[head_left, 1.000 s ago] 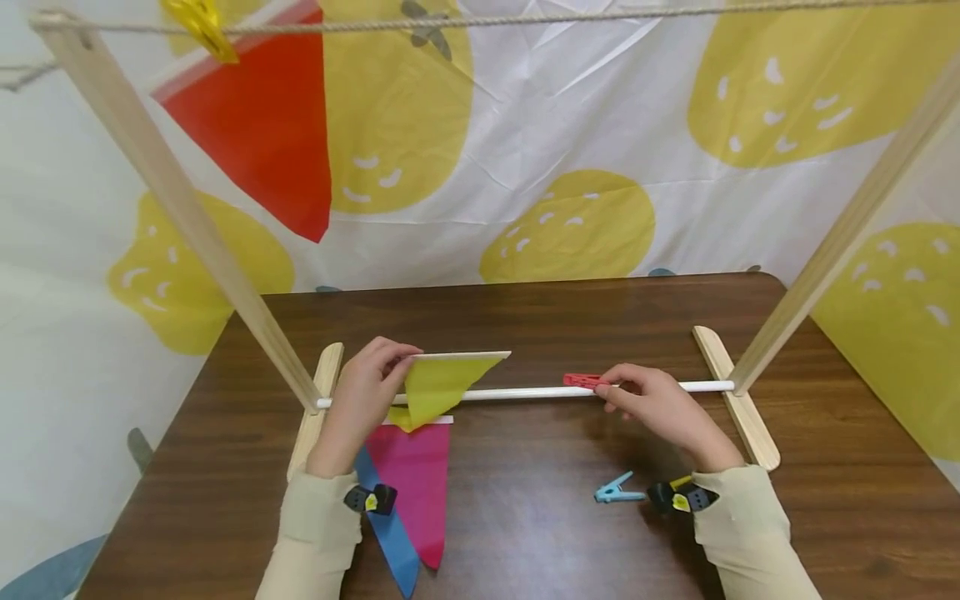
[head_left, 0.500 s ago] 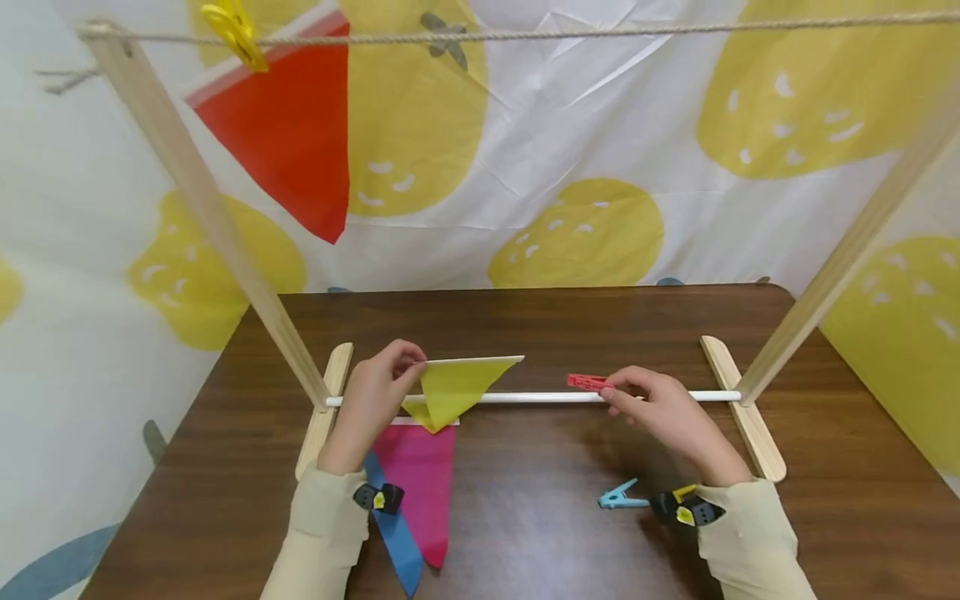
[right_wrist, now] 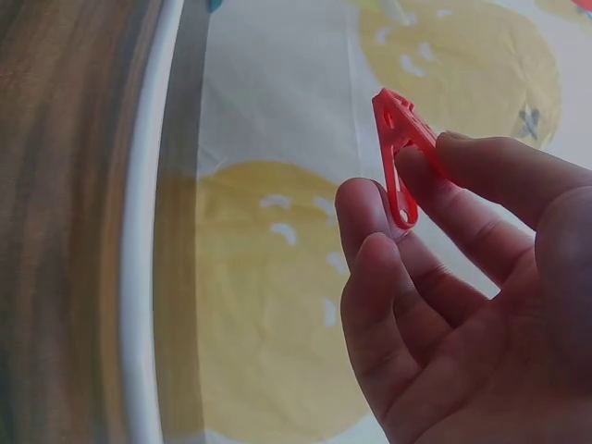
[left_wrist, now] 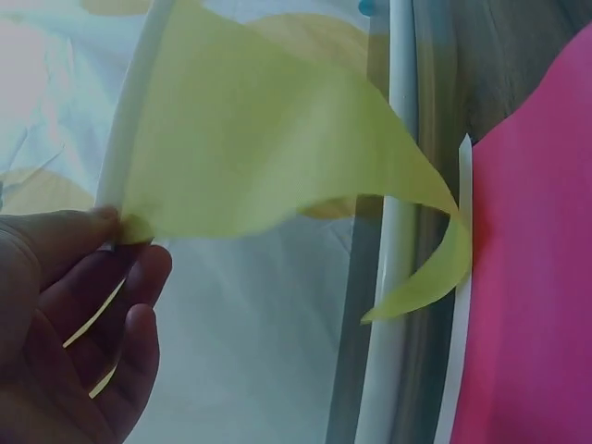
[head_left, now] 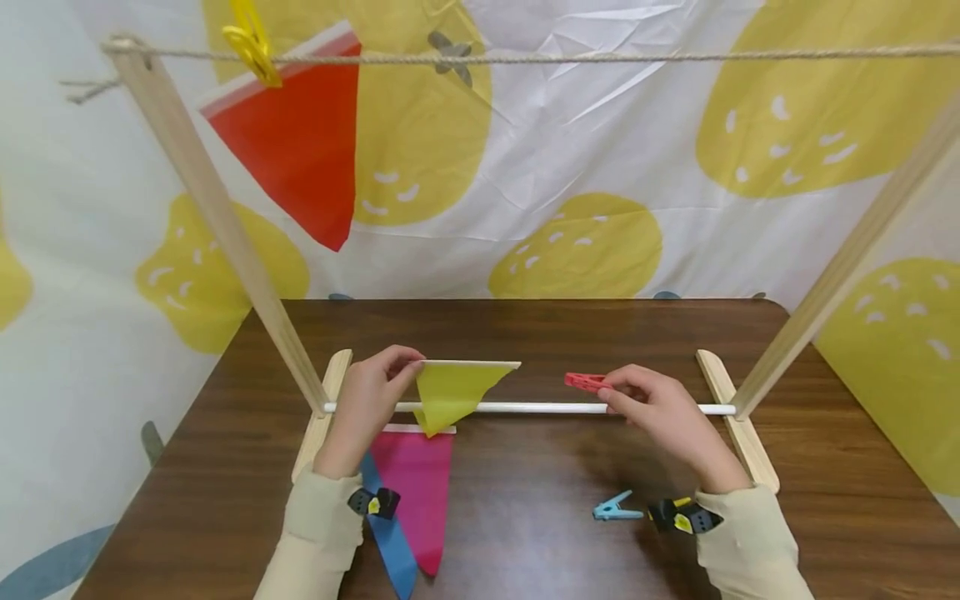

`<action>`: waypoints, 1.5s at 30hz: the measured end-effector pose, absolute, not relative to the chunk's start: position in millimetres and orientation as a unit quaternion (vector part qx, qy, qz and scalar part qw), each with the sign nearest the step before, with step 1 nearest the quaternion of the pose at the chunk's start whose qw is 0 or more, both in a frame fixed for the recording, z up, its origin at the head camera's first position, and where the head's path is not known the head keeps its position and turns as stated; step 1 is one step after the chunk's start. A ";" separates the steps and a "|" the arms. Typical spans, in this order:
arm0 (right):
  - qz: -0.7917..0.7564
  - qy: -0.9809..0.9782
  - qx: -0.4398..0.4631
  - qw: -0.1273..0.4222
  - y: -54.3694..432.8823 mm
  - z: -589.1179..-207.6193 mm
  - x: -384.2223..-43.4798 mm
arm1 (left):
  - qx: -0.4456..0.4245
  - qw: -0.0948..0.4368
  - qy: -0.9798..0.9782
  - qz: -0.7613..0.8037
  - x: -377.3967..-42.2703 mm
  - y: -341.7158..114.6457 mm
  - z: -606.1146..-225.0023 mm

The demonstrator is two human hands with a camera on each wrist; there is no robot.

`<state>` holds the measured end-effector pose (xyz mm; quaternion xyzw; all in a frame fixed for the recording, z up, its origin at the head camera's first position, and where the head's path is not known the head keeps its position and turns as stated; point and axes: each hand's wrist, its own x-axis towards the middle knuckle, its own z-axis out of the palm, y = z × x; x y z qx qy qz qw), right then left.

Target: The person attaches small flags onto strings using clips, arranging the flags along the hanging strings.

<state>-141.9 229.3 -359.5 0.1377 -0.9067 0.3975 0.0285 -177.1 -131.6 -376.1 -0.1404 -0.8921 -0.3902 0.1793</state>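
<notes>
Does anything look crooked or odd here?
Yes: the red flag hangs askew on the rope. Its white top edge slants, lower at the left end, with one yellow clip visible on it.

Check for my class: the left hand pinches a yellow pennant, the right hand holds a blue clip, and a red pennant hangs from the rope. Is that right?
No: the clip in the right hand is red, as the right wrist view shows. The left hand does pinch a yellow pennant, and a red pennant hangs from the rope.
</notes>
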 end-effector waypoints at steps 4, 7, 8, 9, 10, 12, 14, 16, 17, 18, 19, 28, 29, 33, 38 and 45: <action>0.382 -0.908 0.166 0.052 228.8 -352.7 -147.8 | -0.152 0.204 -0.887 -0.386 -179.7 -130.0 -373.5; 0.370 -0.910 0.175 0.059 229.0 -346.6 -150.3 | -0.168 0.220 -0.881 -0.384 -182.4 -128.6 -368.8; 0.367 -0.911 0.176 0.059 228.9 -344.4 -150.8 | -0.173 0.223 -0.879 -0.384 -183.2 -128.3 -366.6; 0.364 -0.912 0.178 0.060 228.9 -342.1 -151.3 | -0.178 0.224 -0.878 -0.383 -183.9 -128.2 -364.3; 0.360 -0.913 0.181 0.063 228.9 -339.8 -152.0 | -0.183 0.224 -0.878 -0.381 -184.4 -128.2 -361.7; 0.353 -0.914 0.187 0.066 228.9 -334.6 -153.5 | -0.192 0.228 -0.879 -0.371 -185.8 -128.7 -356.2; 0.345 -0.916 0.193 0.072 228.8 -328.7 -155.5 | -0.198 0.236 -0.881 -0.359 -187.0 -129.8 -349.7; 0.335 -0.918 0.199 0.077 228.6 -322.5 -157.6 | -0.202 0.247 -0.881 -0.348 -188.3 -131.3 -342.9; 0.332 -0.918 0.201 0.079 228.5 -319.7 -158.4 | -0.203 0.252 -0.882 -0.344 -189.0 -131.9 -339.3; 0.328 -0.919 0.204 0.082 228.5 -317.1 -159.1 | -0.205 0.257 -0.882 -0.339 -189.6 -132.5 -335.6; 0.323 -0.919 0.207 0.087 228.4 -314.5 -159.5 | -0.208 0.261 -0.881 -0.336 -189.8 -132.6 -331.5; 0.293 -0.923 0.216 0.125 223.4 -294.2 -161.9 | -0.221 0.310 -0.873 -0.305 -191.2 -127.0 -303.8; 0.292 -0.922 0.219 0.130 221.5 -290.9 -162.8 | -0.223 0.315 -0.871 -0.305 -191.7 -126.4 -301.2; 0.286 -0.919 0.229 0.147 214.7 -276.3 -165.2 | -0.230 0.329 -0.864 -0.302 -194.9 -124.6 -291.0; 0.279 -0.912 0.252 0.162 208.4 -261.0 -166.5 | -0.232 0.334 -0.863 -0.300 -197.0 -124.0 -279.9; 0.285 -0.902 0.274 0.175 200.2 -245.3 -171.2 | -0.230 0.337 -0.863 -0.296 -196.4 -125.3 -264.7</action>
